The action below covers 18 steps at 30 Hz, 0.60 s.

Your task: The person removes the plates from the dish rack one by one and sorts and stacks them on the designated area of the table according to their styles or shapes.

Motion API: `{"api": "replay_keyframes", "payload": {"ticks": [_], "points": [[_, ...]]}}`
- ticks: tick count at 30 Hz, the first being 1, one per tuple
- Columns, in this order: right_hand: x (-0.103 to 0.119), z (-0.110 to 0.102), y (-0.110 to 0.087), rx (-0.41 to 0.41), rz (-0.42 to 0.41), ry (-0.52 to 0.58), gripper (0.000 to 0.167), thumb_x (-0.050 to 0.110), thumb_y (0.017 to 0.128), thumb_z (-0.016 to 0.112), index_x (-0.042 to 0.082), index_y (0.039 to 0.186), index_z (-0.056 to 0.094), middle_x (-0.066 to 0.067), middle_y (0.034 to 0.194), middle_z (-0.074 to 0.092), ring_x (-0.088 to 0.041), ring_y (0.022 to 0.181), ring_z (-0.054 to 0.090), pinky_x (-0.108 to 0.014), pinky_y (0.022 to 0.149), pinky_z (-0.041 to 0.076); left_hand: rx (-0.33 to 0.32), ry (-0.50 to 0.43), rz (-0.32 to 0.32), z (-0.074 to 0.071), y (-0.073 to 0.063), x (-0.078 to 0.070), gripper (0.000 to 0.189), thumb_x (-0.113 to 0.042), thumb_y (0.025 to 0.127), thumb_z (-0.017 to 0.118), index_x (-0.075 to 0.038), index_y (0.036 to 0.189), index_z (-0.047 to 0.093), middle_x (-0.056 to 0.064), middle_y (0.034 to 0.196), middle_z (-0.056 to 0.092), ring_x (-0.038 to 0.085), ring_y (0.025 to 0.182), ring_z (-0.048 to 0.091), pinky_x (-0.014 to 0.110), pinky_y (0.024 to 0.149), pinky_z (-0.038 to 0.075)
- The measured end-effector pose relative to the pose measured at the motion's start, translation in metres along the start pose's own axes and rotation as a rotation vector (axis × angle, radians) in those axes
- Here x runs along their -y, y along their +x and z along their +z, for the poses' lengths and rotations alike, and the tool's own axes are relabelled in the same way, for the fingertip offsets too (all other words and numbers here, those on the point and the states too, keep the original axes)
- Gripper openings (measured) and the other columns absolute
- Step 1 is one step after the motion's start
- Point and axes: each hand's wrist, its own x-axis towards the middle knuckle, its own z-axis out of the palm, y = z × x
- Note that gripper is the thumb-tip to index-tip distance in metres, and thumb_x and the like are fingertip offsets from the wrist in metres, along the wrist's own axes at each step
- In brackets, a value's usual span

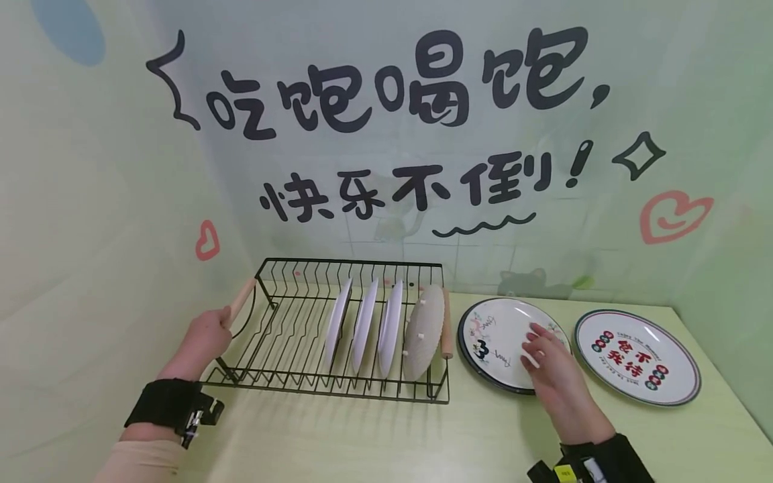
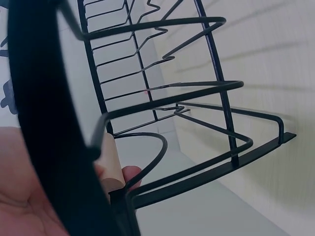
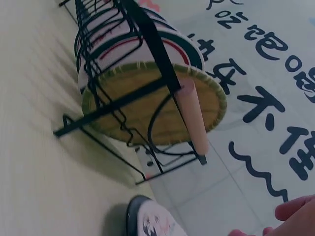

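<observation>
My left hand (image 1: 208, 339) grips the pale wooden handle (image 1: 243, 302) at the left end of a black wire dish rack (image 1: 326, 388); the left wrist view shows its fingers around that handle (image 2: 112, 164). Three white plates (image 1: 364, 325) stand on edge in the rack's right half. Beside them leans a round, beige plate (image 1: 423, 335), with a brownish woven-looking face (image 3: 147, 103) in the right wrist view. Over a small stack of plates, whose top plate (image 1: 498, 349) is white with floral print and lettering, is my right hand (image 1: 558, 382), fingers loosely bent, holding nothing.
Right of the stack lies another white plate (image 1: 637, 359) with red characters and a dark rim. A second wooden handle (image 1: 447, 325) is on the rack's right end. A printed backdrop (image 1: 374, 40) with black lettering rises behind the pale table (image 1: 338, 443).
</observation>
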Motion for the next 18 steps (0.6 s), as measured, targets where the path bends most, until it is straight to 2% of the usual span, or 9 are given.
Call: {"api": "replay_keyframes", "payload": {"ticks": [3, 6, 9, 13, 18], "points": [[-0.008, 0.015, 0.004, 0.153, 0.104, 0.038, 0.050, 0.010, 0.100, 0.031, 0.017, 0.148, 0.020, -0.004, 0.145, 0.023, -0.016, 0.130, 0.033, -0.026, 0.112, 0.027, -0.003, -0.001, -0.012, 0.002, 0.000, 0.000, 0.058, 0.005, 0.091, 0.040, 0.012, 0.143, 0.016, 0.042, 0.138, 0.028, 0.024, 0.064, 0.035, 0.029, 0.054, 0.034], [-0.018, 0.033, 0.010, 0.246, 0.150, 0.047, 0.055, 0.014, 0.102, 0.031, 0.008, 0.152, 0.008, -0.012, 0.153, 0.013, -0.023, 0.140, 0.023, -0.030, 0.115, 0.025, -0.006, -0.001, -0.012, 0.001, 0.000, 0.000, 0.057, 0.005, 0.091, 0.039, 0.012, 0.143, 0.016, 0.043, 0.137, 0.028, 0.023, 0.062, 0.034, 0.029, 0.053, 0.034], [-0.028, 0.049, 0.015, 0.300, 0.156, 0.044, 0.056, 0.014, 0.102, 0.035, 0.003, 0.151, 0.010, -0.014, 0.146, 0.024, -0.024, 0.133, 0.033, -0.029, 0.112, 0.031, -0.003, -0.009, -0.014, 0.001, -0.001, -0.001, 0.057, 0.004, 0.092, 0.039, 0.012, 0.144, 0.015, 0.043, 0.138, 0.027, 0.024, 0.064, 0.034, 0.029, 0.054, 0.034], [-0.036, 0.068, 0.019, 0.360, 0.127, 0.042, 0.053, 0.009, 0.101, 0.038, -0.001, 0.148, 0.017, -0.009, 0.133, 0.039, -0.013, 0.114, 0.050, -0.022, 0.101, 0.042, 0.008, -0.026, -0.026, 0.002, -0.001, -0.002, 0.058, 0.004, 0.093, 0.038, 0.012, 0.144, 0.012, 0.043, 0.137, 0.027, 0.026, 0.067, 0.038, 0.030, 0.056, 0.036], [-0.040, 0.081, 0.023, 0.354, 0.096, 0.056, 0.049, 0.007, 0.100, 0.039, -0.003, 0.146, 0.024, -0.002, 0.116, 0.055, -0.006, 0.098, 0.058, -0.015, 0.086, 0.049, 0.002, -0.020, -0.033, 0.003, 0.001, -0.001, 0.058, 0.003, 0.094, 0.039, 0.011, 0.145, 0.012, 0.041, 0.132, 0.033, 0.025, 0.066, 0.038, 0.029, 0.055, 0.037]]}}
